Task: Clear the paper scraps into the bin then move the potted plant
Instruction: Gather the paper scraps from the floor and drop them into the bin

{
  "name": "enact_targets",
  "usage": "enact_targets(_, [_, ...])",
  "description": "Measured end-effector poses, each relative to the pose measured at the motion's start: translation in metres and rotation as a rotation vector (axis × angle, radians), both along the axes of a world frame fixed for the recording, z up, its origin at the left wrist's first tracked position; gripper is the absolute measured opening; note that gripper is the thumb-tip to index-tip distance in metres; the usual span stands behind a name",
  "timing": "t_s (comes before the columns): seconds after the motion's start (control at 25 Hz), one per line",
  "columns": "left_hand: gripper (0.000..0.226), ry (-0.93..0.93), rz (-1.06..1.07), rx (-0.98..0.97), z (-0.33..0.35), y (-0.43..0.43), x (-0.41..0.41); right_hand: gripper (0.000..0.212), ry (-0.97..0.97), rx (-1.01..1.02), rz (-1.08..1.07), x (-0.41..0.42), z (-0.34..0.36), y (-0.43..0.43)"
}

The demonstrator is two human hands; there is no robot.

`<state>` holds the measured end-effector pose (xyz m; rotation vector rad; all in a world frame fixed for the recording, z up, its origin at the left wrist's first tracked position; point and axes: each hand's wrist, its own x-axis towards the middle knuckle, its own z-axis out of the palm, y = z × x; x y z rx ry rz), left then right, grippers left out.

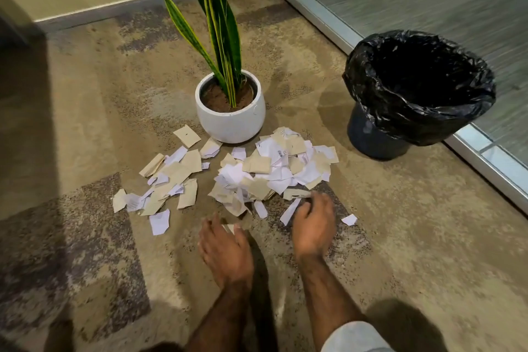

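Note:
Several white and beige paper scraps (pixel 257 174) lie spread on the carpet in front of a white pot (pixel 231 120) holding a tall striped snake plant (pixel 217 23). A dark bin (pixel 420 88) lined with a black bag stands to the right, its mouth open and dark inside. My left hand (pixel 225 251) hovers low over the near edge of the scraps, fingers apart, a small scrap showing just beyond its fingertips. My right hand (pixel 314 226) is blurred, fingers curled down beside a long white scrap (pixel 290 211); whether it grips anything is unclear.
A glass partition with a metal frame (pixel 485 163) runs along the right, right behind the bin. A wall with a grey skirting (pixel 114 8) closes the back. One stray scrap (pixel 349 219) lies right of my right hand. Patterned brown carpet covers the floor.

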<state>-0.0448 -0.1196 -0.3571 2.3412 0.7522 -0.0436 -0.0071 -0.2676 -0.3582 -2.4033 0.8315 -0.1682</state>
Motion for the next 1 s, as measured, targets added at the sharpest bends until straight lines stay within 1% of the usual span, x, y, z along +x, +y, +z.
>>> enact_targets(0.04, [0.060,0.049,0.032,0.014,0.001,-0.002,-0.005,0.045,0.094,-0.027,-0.110,0.001,-0.003,-0.012])
enact_targets(0.08, [0.065,0.090,0.021,0.018,0.001,-0.005,-0.011,0.050,0.206,-0.004,-0.200,0.001,-0.006,-0.025])
enact_targets(0.12, [0.068,0.113,-0.036,0.021,-0.002,-0.010,-0.020,0.057,0.298,0.034,-0.235,0.002,-0.006,-0.031])
enact_targets(0.16, [0.070,0.118,-0.114,0.019,-0.006,-0.016,-0.028,0.064,0.338,0.063,-0.197,0.002,-0.002,-0.028])
enact_targets(0.2, [0.071,0.103,-0.181,0.008,-0.010,-0.022,-0.035,0.067,0.314,0.088,-0.110,0.002,0.002,-0.018])
enact_targets(0.24, [0.070,0.076,-0.223,-0.006,-0.013,-0.025,-0.037,0.065,0.248,0.126,0.000,0.002,0.007,0.000])
enact_targets(0.32, [0.067,0.019,-0.242,-0.037,-0.015,-0.022,-0.033,0.049,0.063,0.232,0.162,-0.004,0.014,0.038])
enact_targets(0.36, [0.065,-0.002,-0.234,-0.030,-0.017,-0.017,-0.030,0.042,-0.022,0.234,0.170,-0.007,0.017,0.046])
enact_targets(0.4, [0.065,-0.006,-0.221,-0.003,-0.019,-0.010,-0.027,0.039,-0.070,0.187,0.108,-0.007,0.018,0.041])
enact_targets(0.44, [0.065,0.008,-0.206,0.023,-0.021,-0.002,-0.025,0.040,-0.051,0.128,-0.002,-0.005,0.015,0.026])
enact_targets(0.48, [0.066,0.026,-0.192,0.038,-0.023,0.005,-0.023,0.044,0.026,0.099,-0.153,-0.004,0.007,0.004])
enact_targets(0.52, [0.067,0.035,-0.192,0.044,-0.024,0.010,-0.023,0.049,0.124,0.114,-0.315,-0.004,0.002,-0.022])
enact_targets(0.56, [0.068,0.037,-0.201,0.048,-0.025,0.012,-0.024,0.053,0.214,0.120,-0.423,-0.006,-0.003,-0.041])
enact_targets(0.6, [0.068,0.033,-0.211,0.055,-0.026,0.011,-0.026,0.055,0.252,0.134,-0.442,-0.008,-0.007,-0.049])
enact_targets(0.64, [0.069,0.032,-0.214,0.063,-0.028,0.009,-0.028,0.055,0.229,0.169,-0.390,-0.010,-0.009,-0.044])
enact_targets(0.72, [0.066,0.044,-0.198,0.053,-0.030,0.007,-0.026,0.050,0.030,0.315,-0.242,-0.009,-0.004,-0.014])
enact_targets(0.76, [0.062,0.042,-0.181,0.031,-0.030,0.008,-0.024,0.044,-0.072,0.372,-0.228,-0.010,0.000,-0.005])
enact_targets(0.8, [0.058,0.031,-0.160,0.021,-0.028,0.009,-0.023,0.039,-0.152,0.383,-0.275,-0.008,0.006,-0.004])
enact_targets(0.84, [0.054,0.005,-0.140,0.034,-0.025,0.010,-0.022,0.036,-0.187,0.385,-0.374,-0.004,0.009,-0.012])
enact_targets(0.88, [0.049,-0.029,-0.124,0.059,-0.021,0.012,-0.020,0.035,-0.159,0.378,-0.450,-0.003,0.011,-0.025])
enact_targets(0.92, [0.045,-0.061,-0.104,0.067,-0.015,0.014,-0.015,0.037,-0.092,0.360,-0.473,-0.002,0.014,-0.037])
enact_targets(0.96, [0.042,-0.076,-0.063,0.052,-0.009,0.016,-0.008,0.039,0.001,0.324,-0.427,0.001,0.015,-0.043])
enact_targets(1.0, [0.041,-0.083,-0.016,0.012,-0.005,0.018,0.003,0.043,0.087,0.290,-0.324,0.006,0.017,-0.041])
